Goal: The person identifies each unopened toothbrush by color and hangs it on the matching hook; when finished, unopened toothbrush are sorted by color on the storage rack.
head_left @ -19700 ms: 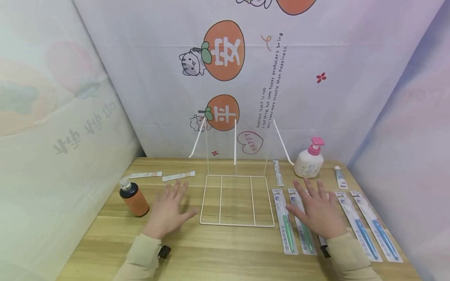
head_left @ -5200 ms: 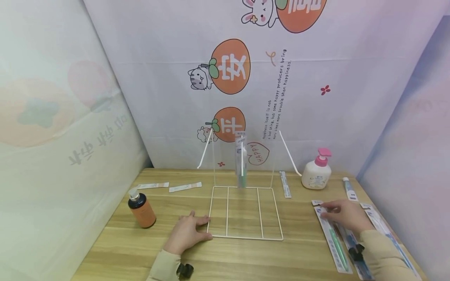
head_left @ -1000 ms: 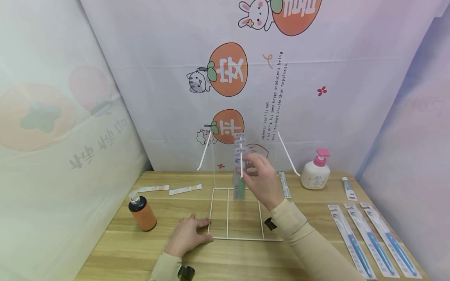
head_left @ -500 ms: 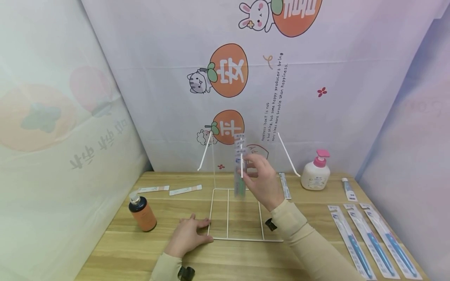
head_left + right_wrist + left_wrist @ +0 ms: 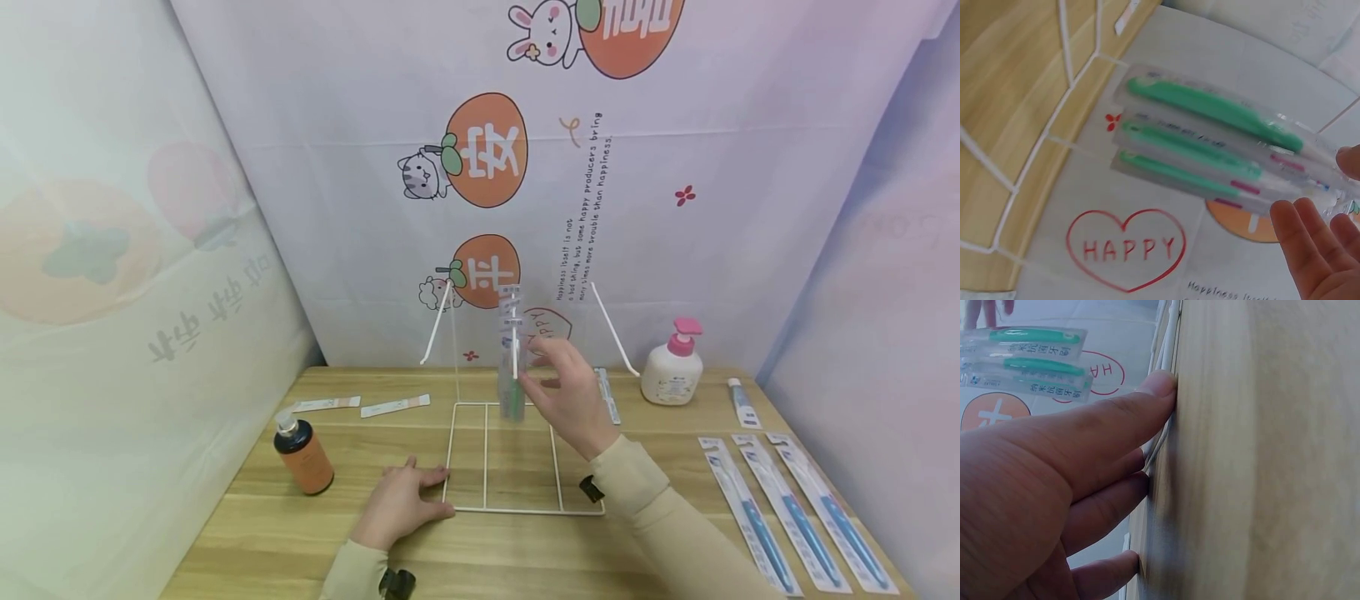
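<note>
Fingers of the right hand spread loose beside 3 hanging toothbrush packs; left hand presses the rack base flat.

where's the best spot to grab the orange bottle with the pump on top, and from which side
Probably round the orange-brown pump bottle at its wide body, below the narrow neck and clear pump. It stands upright on the wooden table, left of the left hand, with bare table on its right. Coming sideways from the right, fingers wrapped round the body, looks easiest.

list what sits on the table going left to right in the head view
Amber pump bottle → left hand → white wire rack with hanging green toothbrush packs → white pump bottle with pink cap → small tube → blue toothbrush packs.
</note>
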A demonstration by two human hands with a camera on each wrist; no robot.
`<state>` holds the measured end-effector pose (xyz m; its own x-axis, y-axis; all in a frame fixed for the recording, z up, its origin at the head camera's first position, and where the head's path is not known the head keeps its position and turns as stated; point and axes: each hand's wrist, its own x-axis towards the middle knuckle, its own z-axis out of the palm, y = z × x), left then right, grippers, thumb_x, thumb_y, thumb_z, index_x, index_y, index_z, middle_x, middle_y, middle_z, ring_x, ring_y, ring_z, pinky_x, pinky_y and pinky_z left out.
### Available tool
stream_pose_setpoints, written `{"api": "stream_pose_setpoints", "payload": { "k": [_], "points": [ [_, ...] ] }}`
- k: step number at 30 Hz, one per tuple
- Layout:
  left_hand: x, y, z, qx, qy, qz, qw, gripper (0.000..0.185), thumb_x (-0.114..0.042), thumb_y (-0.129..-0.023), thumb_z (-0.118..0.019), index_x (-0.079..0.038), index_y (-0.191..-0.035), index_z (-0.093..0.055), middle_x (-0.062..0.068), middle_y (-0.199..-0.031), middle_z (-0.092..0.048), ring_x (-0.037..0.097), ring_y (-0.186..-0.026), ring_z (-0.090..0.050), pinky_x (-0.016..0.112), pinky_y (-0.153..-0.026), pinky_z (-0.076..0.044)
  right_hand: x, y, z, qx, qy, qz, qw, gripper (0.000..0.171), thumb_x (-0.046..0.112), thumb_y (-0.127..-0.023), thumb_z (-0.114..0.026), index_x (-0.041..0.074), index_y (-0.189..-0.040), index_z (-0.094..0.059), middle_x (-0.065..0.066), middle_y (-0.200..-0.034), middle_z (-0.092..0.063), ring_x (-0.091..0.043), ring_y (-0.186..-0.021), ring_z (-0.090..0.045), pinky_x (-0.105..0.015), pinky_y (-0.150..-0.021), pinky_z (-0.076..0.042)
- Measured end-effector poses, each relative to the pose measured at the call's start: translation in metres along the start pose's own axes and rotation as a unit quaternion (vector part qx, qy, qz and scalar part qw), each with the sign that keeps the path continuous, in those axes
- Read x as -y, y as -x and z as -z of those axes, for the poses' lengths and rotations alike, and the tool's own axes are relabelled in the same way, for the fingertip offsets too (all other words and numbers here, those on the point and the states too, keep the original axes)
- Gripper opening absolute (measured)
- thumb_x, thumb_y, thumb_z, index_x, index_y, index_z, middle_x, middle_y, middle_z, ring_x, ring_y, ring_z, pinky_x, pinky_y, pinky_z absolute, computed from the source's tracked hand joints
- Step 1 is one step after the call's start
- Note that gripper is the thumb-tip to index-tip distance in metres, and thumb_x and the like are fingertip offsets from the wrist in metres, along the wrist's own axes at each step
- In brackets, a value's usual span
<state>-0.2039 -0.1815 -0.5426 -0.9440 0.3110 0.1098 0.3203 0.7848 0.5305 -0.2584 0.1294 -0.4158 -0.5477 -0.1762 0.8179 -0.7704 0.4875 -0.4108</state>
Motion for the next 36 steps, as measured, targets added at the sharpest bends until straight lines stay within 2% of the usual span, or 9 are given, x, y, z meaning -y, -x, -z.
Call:
{"api": "stream_pose_setpoints", "payload": {
  "k": [8,13,19,26,31,36],
  "points": [
    [-0.001,0.001,0.002,-0.002,-0.005,-0.002,1.0000,0.061,-0.048,-0.079,-0.095,-0.018,-0.130,-0.081,0.005,-0.131,-0.076,0.056,-0.140,-0.053,0.084,-0.112,-0.030,-0.035,0.034,0.039,0.031,0.007,-0.031,0.999,0.066,-0.007,-0.078,-0.093,-0.002,-0.135,-0.062,-0.025,-0.124,-0.068,-0.038,-0.089,-0.077,-0.027,-0.060,-0.064],
    [-0.001,0.001,0.001,-0.001,-0.010,-0.005,0.9999,0.060,-0.049,-0.079,-0.095,-0.019,-0.130,-0.081,0.004,-0.133,-0.076,0.056,-0.139,-0.053,0.084,-0.112,-0.030,-0.058,0.052,0.080,0.108,-0.002,-0.076,0.991,0.064,-0.005,-0.082,-0.091,0.003,-0.139,-0.062,-0.023,-0.132,-0.067,-0.038,-0.089,-0.078,-0.026,-0.060,-0.064],
    [0.000,0.000,-0.001,-0.009,-0.010,-0.010,0.9999,0.060,-0.048,-0.079,-0.095,-0.018,-0.130,-0.081,0.005,-0.132,-0.076,0.057,-0.138,-0.054,0.084,-0.112,-0.030,-0.073,0.061,0.140,0.183,0.007,-0.125,0.975,0.064,0.000,-0.086,-0.090,0.000,-0.143,-0.061,-0.027,-0.141,-0.063,-0.042,-0.097,-0.076,-0.027,-0.070,-0.065],
    [-0.002,0.000,0.000,-0.011,-0.001,-0.011,0.9999,0.061,-0.048,-0.079,-0.095,-0.017,-0.129,-0.081,0.006,-0.132,-0.076,0.058,-0.138,-0.053,0.085,-0.112,-0.029,-0.095,0.076,0.207,0.244,0.112,-0.189,0.945,0.069,0.026,-0.093,-0.089,0.007,-0.151,-0.058,-0.027,-0.148,-0.059,-0.041,-0.105,-0.076,-0.035,-0.073,-0.062],
    [-0.002,0.000,0.000,-0.011,0.003,-0.013,0.9999,0.062,-0.048,-0.079,-0.095,-0.016,-0.130,-0.081,0.006,-0.132,-0.076,0.059,-0.138,-0.053,0.085,-0.113,-0.028,-0.112,0.093,0.234,0.258,0.116,-0.228,0.932,0.069,0.026,-0.094,-0.088,0.004,-0.151,-0.056,-0.033,-0.148,-0.056,-0.044,-0.104,-0.075,-0.038,-0.072,-0.062],
    [-0.002,0.001,0.000,-0.008,0.006,-0.007,0.9999,0.062,-0.047,-0.079,-0.095,-0.016,-0.130,-0.081,0.006,-0.134,-0.075,0.058,-0.139,-0.052,0.084,-0.114,-0.027,-0.127,0.112,0.246,0.283,0.101,-0.275,0.913,0.070,0.024,-0.094,-0.087,-0.002,-0.151,-0.056,-0.040,-0.142,-0.057,-0.043,-0.102,-0.075,-0.036,-0.070,-0.063]
  ]
}}
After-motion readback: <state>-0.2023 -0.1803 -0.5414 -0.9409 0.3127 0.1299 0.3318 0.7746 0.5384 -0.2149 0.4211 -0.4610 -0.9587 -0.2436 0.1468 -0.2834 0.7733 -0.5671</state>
